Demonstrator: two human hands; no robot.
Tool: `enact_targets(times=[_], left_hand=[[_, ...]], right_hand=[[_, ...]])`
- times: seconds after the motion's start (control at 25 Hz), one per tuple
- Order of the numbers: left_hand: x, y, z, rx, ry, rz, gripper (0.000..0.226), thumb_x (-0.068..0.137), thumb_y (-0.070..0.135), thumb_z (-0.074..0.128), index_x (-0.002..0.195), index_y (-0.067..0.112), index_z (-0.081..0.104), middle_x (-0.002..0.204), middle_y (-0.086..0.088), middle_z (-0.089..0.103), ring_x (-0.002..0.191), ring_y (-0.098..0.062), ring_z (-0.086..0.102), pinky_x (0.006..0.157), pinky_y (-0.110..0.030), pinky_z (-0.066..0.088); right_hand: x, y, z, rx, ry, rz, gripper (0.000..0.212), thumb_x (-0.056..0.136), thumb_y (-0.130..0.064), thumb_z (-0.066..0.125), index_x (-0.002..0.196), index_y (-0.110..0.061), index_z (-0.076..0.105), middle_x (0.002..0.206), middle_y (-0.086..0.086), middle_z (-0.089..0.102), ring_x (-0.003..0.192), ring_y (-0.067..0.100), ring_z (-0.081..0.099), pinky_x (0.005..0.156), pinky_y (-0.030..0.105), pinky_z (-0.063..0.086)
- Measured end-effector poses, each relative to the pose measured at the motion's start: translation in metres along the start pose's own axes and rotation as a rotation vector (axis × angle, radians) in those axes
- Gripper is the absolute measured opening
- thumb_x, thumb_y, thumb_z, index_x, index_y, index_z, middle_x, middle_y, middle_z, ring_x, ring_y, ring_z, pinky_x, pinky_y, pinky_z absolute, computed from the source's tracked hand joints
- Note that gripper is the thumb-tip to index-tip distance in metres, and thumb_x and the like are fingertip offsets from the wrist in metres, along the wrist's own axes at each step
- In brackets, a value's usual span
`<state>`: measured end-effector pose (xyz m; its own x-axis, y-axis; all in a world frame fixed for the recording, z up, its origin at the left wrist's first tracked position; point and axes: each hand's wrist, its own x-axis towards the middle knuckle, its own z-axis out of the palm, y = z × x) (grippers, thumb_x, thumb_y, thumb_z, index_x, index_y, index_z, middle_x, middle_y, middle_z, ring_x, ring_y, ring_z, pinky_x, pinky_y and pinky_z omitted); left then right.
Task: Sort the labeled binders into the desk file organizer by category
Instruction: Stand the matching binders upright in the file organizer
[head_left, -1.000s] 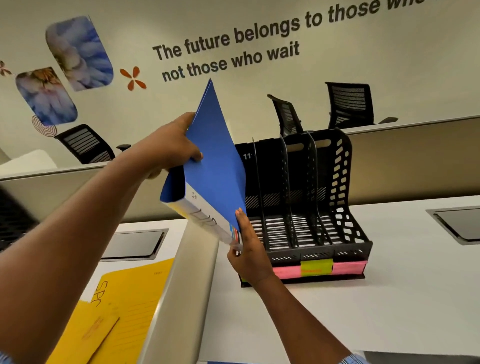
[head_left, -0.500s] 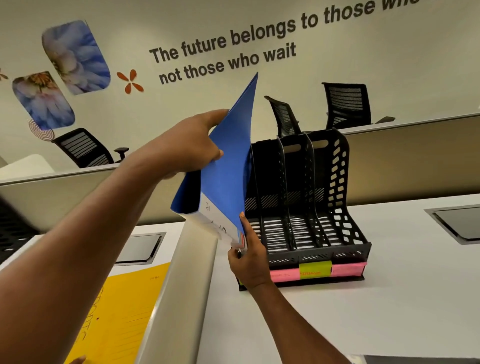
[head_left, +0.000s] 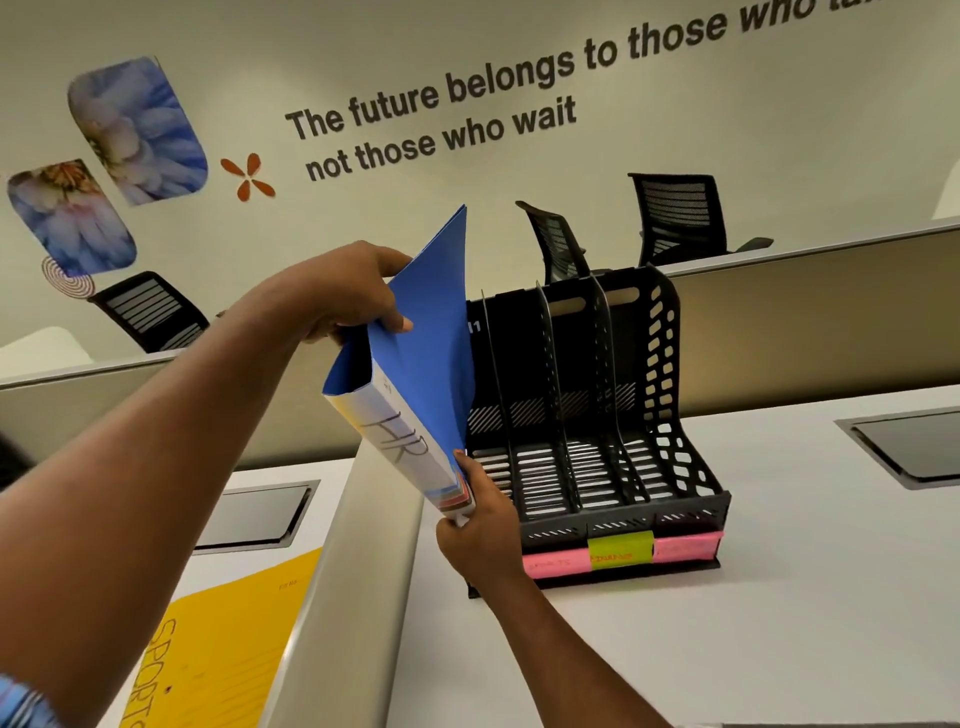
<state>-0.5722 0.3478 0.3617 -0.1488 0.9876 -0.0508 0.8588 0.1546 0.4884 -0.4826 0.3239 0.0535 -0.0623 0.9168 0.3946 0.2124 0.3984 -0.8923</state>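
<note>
Scene: An office desk was seen from a head-worn camera, with a white surface (head_left: 779, 597) carrying a black file organizer (head_left: 660, 364).
Blue binder: A blue binder (head_left: 431, 332), marked "HR" on its white spine, was held tilted in the air just beside the organizer's left end. Its cover overlapped the leftmost slot in view, and it was not yet set in any slot.
Left hand: The left hand (head_left: 343, 296) was curled over the binder's upper edge, with the thumb pressed on the cover.
Right hand: The right hand (head_left: 483, 525) was wrapped round the spine's lower end, so that the binder was supported from beneath.
Organizer slots: Several upright slots with slatted floors were shown; no binder was seen standing in those visible.
Category labels: Pink and green sticky labels (head_left: 618, 555) were stuck along the front lip, their writing too blurred to be read surely.
Yellow binder: A yellow binder (head_left: 223, 649) marked "SPORTS" was laid flat on the neighbouring desk, beyond a grey divider (head_left: 343, 571).
Done: Judged from this, nothing had yet been filed.
Left: The HR binder was still to be seated in its matching slot, and at least the SPORTS one was to follow.
</note>
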Motion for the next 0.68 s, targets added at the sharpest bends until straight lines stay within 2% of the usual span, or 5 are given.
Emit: enact_targets(times=[0.12, 0.28, 0.44, 0.56, 0.68], left_hand=[[0.006, -0.001, 0.008, 0.035, 0.045, -0.014, 0.057, 0.081, -0.004, 0.064, 0.129, 0.025, 0.054, 0.113, -0.014, 0.063, 0.09, -0.036, 0.063, 0.076, -0.046, 0.057], [0.013, 0.0, 0.029, 0.012, 0.027, -0.04, 0.051, 0.081, -0.008, 0.059, 0.126, 0.017, 0.054, 0.111, -0.022, 0.062, 0.089, -0.041, 0.064, 0.074, -0.047, 0.056], [0.025, -0.003, 0.041, 0.024, 0.0, -0.045, 0.047, 0.08, -0.008, 0.058, 0.123, 0.009, 0.051, 0.113, -0.024, 0.059, 0.08, -0.035, 0.062, 0.054, -0.036, 0.054], [0.032, -0.017, 0.048, 0.047, -0.008, -0.082, 0.043, 0.08, -0.007, 0.058, 0.12, 0.006, 0.05, 0.111, -0.023, 0.059, 0.081, -0.036, 0.059, 0.056, -0.033, 0.05], [0.036, -0.025, 0.053, 0.036, -0.005, -0.108, 0.038, 0.08, -0.007, 0.058, 0.116, 0.003, 0.05, 0.103, -0.022, 0.058, 0.079, -0.035, 0.058, 0.057, -0.034, 0.048]], right_hand=[[0.003, 0.0, -0.004, 0.01, -0.08, -0.005, 0.067, 0.07, -0.009, 0.066, 0.135, -0.016, 0.051, 0.12, 0.001, 0.065, 0.108, 0.016, 0.061, 0.09, 0.035, 0.053], [0.005, 0.001, -0.008, -0.071, -0.048, -0.081, 0.062, 0.075, -0.053, 0.069, 0.121, -0.013, 0.056, 0.113, -0.002, 0.053, 0.097, 0.005, 0.054, 0.079, 0.024, 0.055], [0.003, 0.007, -0.008, -0.035, -0.103, -0.04, 0.065, 0.078, -0.045, 0.071, 0.128, -0.016, 0.041, 0.117, 0.001, 0.053, 0.104, 0.014, 0.058, 0.077, 0.027, 0.058], [0.002, 0.008, -0.009, -0.109, -0.098, -0.114, 0.051, 0.079, -0.042, 0.07, 0.116, -0.017, 0.045, 0.105, 0.002, 0.054, 0.094, 0.016, 0.059, 0.07, 0.026, 0.058], [0.003, 0.008, -0.008, -0.121, -0.085, -0.164, 0.066, 0.079, -0.054, 0.066, 0.123, -0.01, 0.045, 0.115, 0.004, 0.051, 0.101, 0.015, 0.055, 0.076, 0.029, 0.057]])
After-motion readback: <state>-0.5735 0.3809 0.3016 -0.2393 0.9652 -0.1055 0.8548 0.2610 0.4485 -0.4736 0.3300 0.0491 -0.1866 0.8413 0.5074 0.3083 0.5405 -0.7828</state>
